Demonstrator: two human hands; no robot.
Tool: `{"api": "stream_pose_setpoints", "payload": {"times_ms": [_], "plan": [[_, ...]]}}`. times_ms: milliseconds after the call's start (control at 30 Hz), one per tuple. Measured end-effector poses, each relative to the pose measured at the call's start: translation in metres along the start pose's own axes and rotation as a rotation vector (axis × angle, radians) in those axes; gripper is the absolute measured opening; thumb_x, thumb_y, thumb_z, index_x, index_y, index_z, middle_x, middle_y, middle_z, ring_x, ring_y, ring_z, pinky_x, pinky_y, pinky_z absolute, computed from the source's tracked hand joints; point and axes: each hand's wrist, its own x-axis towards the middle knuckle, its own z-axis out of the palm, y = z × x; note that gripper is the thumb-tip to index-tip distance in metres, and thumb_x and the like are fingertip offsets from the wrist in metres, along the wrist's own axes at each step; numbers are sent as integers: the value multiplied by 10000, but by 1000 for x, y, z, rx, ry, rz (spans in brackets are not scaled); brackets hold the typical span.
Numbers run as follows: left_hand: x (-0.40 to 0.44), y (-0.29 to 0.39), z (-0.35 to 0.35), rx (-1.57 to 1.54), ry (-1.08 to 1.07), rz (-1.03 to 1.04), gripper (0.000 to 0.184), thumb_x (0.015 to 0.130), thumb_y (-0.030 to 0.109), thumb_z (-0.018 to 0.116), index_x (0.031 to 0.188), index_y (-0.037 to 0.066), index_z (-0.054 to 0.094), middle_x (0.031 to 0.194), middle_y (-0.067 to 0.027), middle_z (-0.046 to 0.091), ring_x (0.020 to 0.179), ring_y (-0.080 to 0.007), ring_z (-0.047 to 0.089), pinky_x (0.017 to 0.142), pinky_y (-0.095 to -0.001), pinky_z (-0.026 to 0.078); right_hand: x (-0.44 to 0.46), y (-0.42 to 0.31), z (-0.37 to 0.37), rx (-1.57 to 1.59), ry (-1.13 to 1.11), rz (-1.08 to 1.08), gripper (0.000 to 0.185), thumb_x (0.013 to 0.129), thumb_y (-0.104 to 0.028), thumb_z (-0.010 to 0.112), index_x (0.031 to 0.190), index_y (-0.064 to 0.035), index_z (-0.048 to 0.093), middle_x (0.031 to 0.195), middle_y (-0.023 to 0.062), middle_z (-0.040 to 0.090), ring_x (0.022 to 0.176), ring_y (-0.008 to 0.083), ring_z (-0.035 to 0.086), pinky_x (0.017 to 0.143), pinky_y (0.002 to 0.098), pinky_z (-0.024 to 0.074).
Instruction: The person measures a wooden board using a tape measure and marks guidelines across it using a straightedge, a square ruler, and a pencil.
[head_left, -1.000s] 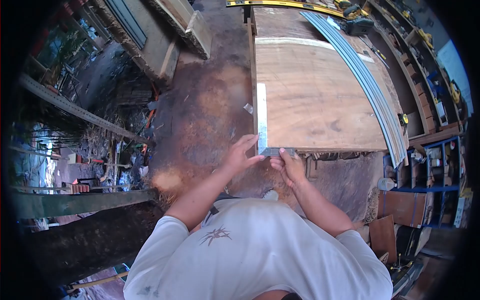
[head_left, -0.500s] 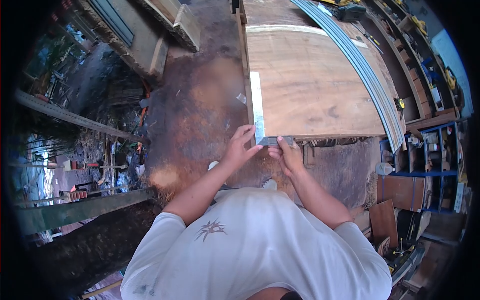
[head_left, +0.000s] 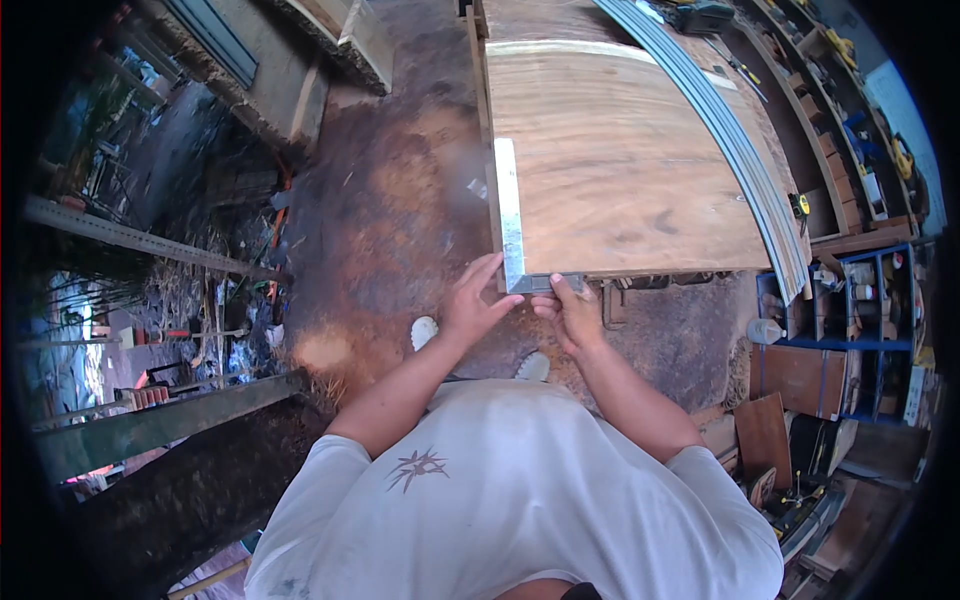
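A carpenter's square (head_left: 512, 215) lies at the near left corner of a wooden panel (head_left: 620, 160). Its pale metal blade runs along the panel's left edge, and its grey stock sits against the near edge. My right hand (head_left: 575, 315) grips the stock, thumb on top and fingers curled below. At the square's corner is my left hand (head_left: 473, 303), thumb and fingers spread apart, their tips touching or very close to the corner. I cannot tell how firmly they press.
Long grey metal strips (head_left: 715, 125) lie across the panel's right side. A yellow tape measure (head_left: 799, 205) is beside them. Blue shelving (head_left: 865, 345) stands at the right, with a plastic bottle (head_left: 765, 331) near it. Boards (head_left: 360, 45) lean at the upper left.
The view has shifted slightly, so more of my shoes shows. Both hands and the square keep nearly the same place at the panel's corner.
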Motion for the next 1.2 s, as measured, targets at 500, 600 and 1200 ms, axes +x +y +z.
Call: {"api": "stream_pose_setpoints", "payload": {"times_ms": [500,600,1200], "plan": [[-8,-7,-6,10,-99,73,604,817,164,728,1358,15,504,1362,-225,504,1232,-348,527,1022,-380,428,-1,-2,1,-18,19,11,307,945,-167,604,1141,44,498,874,154,639,685,192,670,586,257,592],[-6,-2,-9,-45,-113,43,581,837,145,706,1363,13,496,1350,-219,506,1219,-329,538,1008,-373,440,0,-1,0,-8,4,23,313,944,-170,606,1148,40,495,878,156,640,690,190,672,582,253,594],[113,-40,7,-102,26,2,567,1031,384,400,1422,-27,389,1456,-200,402,1354,-296,386,1119,-357,284,-5,-3,4,-5,12,7,301,943,-174,604,1140,18,481,858,139,622,674,182,665,565,245,589]]}}
